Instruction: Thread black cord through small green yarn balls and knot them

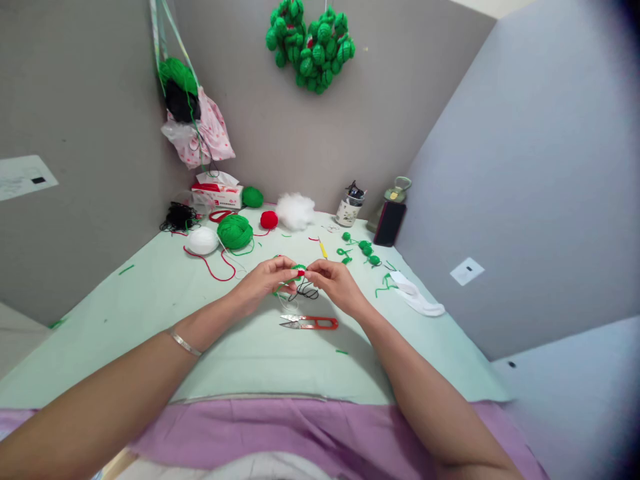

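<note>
My left hand and my right hand meet above the middle of the pale green table. Both pinch a small red and green crocheted piece between their fingertips. A black thread loops down from the piece onto the table, just under my right fingers. Red-handled thread snips lie flat on the table just in front of my hands. A thin bangle sits on my left wrist.
At the back lie a green yarn ball, a white ball, a red ball, white stuffing, a tissue box and a jar. Small green crocheted pieces lie right. Green pieces hang on the wall.
</note>
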A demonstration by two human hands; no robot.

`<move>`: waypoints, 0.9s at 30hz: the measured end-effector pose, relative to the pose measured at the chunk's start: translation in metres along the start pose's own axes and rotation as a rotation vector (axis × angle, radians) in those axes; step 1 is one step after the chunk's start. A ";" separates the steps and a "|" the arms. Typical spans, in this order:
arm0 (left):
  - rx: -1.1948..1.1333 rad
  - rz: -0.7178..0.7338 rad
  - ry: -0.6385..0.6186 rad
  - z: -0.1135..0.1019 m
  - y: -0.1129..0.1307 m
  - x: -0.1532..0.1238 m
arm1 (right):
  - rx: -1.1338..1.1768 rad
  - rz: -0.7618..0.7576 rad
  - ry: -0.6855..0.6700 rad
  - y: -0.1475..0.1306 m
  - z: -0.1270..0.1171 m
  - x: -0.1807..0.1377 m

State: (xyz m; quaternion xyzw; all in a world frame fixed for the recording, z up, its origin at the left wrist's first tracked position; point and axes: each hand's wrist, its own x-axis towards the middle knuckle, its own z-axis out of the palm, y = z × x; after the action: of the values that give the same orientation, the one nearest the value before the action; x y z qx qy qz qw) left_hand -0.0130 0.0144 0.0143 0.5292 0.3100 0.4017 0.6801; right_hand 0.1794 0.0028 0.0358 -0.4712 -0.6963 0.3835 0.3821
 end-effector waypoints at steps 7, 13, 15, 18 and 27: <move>0.028 -0.004 0.017 -0.001 -0.002 0.001 | 0.113 -0.065 0.007 0.002 0.006 -0.002; 0.023 -0.009 0.066 0.001 -0.004 0.002 | -0.157 -0.225 0.017 -0.003 0.012 -0.011; 0.052 -0.003 0.078 0.002 -0.005 0.001 | -0.365 -0.293 0.006 -0.003 0.012 -0.012; 0.120 0.006 0.086 0.003 -0.008 0.001 | -0.633 -0.382 0.019 0.001 0.013 -0.012; 0.245 0.025 0.126 0.007 -0.001 -0.002 | -0.837 -0.655 0.219 -0.005 0.018 -0.014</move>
State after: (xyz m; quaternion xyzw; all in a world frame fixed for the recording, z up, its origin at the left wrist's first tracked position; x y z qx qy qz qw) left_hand -0.0076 0.0092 0.0146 0.5859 0.3923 0.4019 0.5842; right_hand 0.1649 -0.0155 0.0306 -0.3786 -0.8561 -0.1172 0.3318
